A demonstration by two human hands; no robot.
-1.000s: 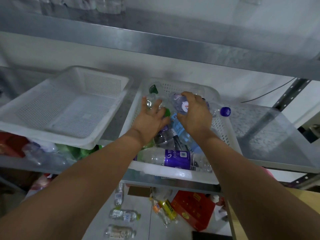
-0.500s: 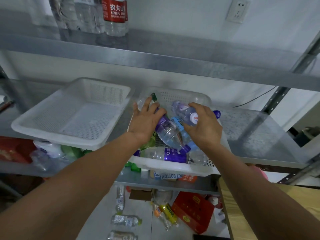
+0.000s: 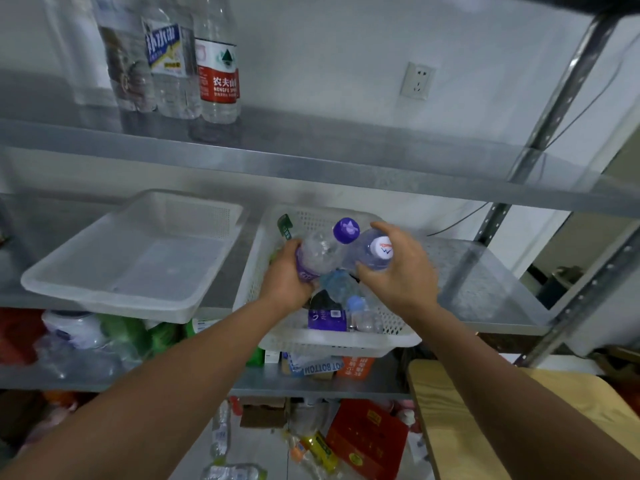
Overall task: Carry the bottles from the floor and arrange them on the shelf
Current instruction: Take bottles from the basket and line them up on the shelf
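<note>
The left hand (image 3: 286,278) is curled around a clear bottle with a purple cap (image 3: 320,254). The right hand (image 3: 401,271) is curled around a bottle with a white cap (image 3: 375,252). The two bottles are side by side, just above the white basket (image 3: 332,342) on the middle shelf (image 3: 485,299). Other bottles (image 3: 327,318) lie inside the basket. Three tall bottles (image 3: 216,74) stand upright on the upper shelf (image 3: 346,168).

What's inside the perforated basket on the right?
Lying bottles: a purple-labelled bottle, a blue-capped bottle, a bluish bottle. The left hand grips a purple-capped bottle, the right hand a white-capped bottle, covering whatever lies beneath.
</note>
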